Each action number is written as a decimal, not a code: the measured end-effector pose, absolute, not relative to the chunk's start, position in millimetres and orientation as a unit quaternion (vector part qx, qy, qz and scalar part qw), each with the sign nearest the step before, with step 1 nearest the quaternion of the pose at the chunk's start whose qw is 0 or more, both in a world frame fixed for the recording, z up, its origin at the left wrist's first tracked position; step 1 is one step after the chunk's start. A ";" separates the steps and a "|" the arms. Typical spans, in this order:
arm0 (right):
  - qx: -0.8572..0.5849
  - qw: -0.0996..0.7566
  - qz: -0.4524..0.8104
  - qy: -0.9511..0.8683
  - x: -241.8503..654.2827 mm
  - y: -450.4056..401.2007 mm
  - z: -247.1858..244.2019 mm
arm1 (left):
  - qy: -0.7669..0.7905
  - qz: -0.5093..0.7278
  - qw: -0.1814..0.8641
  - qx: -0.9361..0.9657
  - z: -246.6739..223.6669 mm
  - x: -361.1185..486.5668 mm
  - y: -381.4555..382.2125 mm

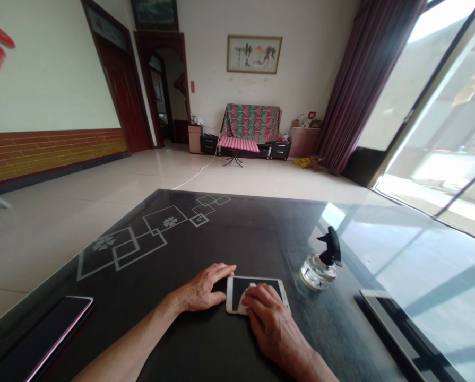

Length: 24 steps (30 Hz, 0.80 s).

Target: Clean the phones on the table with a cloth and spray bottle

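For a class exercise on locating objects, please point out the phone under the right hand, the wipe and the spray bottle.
Phone (237, 289): head view, on its dark screen.
Wipe (242, 302): head view, on its exposed left part.
Spray bottle (319, 272): head view, on its clear body.

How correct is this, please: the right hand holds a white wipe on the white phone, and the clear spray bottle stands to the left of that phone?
One part is wrong: the head view shows the clear spray bottle standing to the right of the white phone. The right hand does hold a white wipe on it.
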State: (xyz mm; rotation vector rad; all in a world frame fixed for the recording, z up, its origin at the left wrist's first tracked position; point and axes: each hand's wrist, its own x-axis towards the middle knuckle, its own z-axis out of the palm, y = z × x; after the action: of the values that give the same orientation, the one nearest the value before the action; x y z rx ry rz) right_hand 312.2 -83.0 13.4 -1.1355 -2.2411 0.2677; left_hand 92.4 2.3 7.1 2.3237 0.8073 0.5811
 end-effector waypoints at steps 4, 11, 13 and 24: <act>-0.436 0.288 0.097 -0.847 324.1 -88.5 16.0 | 0.299 0.220 0.298 0.879 6.9 91.9 2.5; -0.455 0.289 0.079 -0.839 358.9 -96.5 14.0 | 0.304 0.218 0.295 0.879 5.2 91.6 2.9; -0.464 0.291 0.066 -0.834 369.9 -98.0 11.1 | 0.307 0.217 0.295 0.878 5.6 91.9 3.0; -0.461 0.287 0.067 -0.837 361.6 -97.4 7.8 | 0.308 0.218 0.304 0.875 6.7 92.1 2.6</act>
State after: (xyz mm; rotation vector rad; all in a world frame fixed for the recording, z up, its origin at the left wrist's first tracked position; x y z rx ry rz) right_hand 361.6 -97.4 7.8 -1.2313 -2.2367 0.1777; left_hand 92.1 2.6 6.7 2.3180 0.8159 0.5780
